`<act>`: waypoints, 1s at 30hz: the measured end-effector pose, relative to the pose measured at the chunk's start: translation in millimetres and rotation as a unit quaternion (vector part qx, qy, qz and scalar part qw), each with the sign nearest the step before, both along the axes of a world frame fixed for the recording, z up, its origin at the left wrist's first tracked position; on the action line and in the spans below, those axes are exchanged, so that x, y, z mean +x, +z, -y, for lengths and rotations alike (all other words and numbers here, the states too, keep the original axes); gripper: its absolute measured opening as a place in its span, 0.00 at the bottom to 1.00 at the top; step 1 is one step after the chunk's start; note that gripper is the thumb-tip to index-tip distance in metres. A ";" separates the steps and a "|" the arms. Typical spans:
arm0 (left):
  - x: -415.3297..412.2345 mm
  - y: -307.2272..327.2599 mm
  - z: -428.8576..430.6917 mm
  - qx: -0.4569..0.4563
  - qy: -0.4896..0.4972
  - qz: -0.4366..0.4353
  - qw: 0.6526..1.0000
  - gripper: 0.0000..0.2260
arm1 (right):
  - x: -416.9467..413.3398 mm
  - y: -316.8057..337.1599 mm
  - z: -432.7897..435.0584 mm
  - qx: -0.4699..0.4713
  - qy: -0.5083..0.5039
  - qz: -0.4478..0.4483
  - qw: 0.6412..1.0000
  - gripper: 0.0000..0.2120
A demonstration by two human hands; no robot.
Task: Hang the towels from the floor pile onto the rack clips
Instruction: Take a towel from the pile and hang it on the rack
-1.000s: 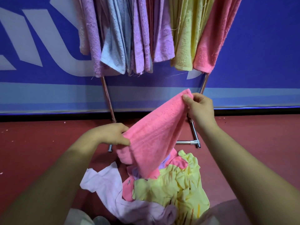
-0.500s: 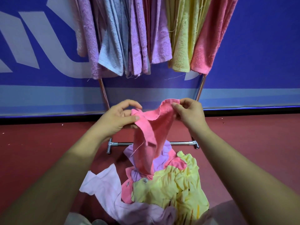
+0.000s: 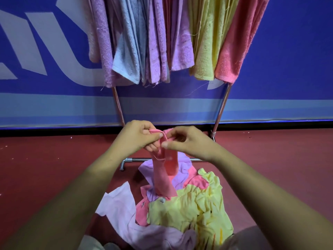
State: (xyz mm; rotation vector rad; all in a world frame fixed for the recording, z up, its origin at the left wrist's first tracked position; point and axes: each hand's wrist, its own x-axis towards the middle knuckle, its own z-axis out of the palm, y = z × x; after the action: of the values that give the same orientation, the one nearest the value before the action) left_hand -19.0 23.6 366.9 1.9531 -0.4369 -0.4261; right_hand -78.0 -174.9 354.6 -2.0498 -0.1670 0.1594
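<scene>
The left hand [image 3: 137,136] has its fingers curled and pinches the top edge of a pink towel [image 3: 164,175]. The right hand [image 3: 187,141], just beside it and nearly touching, pinches the same edge between thumb and fingers. The towel hangs bunched from both hands, its lower end reaching the pile [image 3: 191,204] of yellow, pink and lilac towels on the floor [image 3: 45,168] below the hands and towards the person. Beyond the hands stands the rack [image 3: 118,103], its base bar just under the wrists. Above the hands hang the hung towels [image 3: 162,42], lilac, blue, yellow and pink, close together.
</scene>
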 end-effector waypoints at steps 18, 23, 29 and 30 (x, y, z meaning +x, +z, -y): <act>16.9 -8.7 -36.0 0.249 -0.058 0.142 0.956 0.12 | 6.3 11.7 31.3 -0.089 -0.118 0.092 0.985 0.08; 20.9 -2.6 -41.2 0.174 0.051 0.195 0.964 0.08 | 6.7 9.9 46.5 -0.061 -0.114 0.078 0.988 0.04; 16.3 -4.4 -39.7 0.100 0.040 0.200 0.974 0.06 | 2.4 8.5 46.3 -0.060 -0.152 0.108 0.981 0.04; 14.1 -3.1 -38.4 0.081 0.016 0.216 0.973 0.08 | 1.4 9.0 45.6 -0.037 -0.164 0.110 0.980 0.05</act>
State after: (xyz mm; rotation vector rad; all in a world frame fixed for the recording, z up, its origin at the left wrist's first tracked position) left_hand -4.9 62.0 363.7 2.2132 -0.6628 -0.0083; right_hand -76.6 -220.5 363.6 -2.1353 0.0443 -0.2707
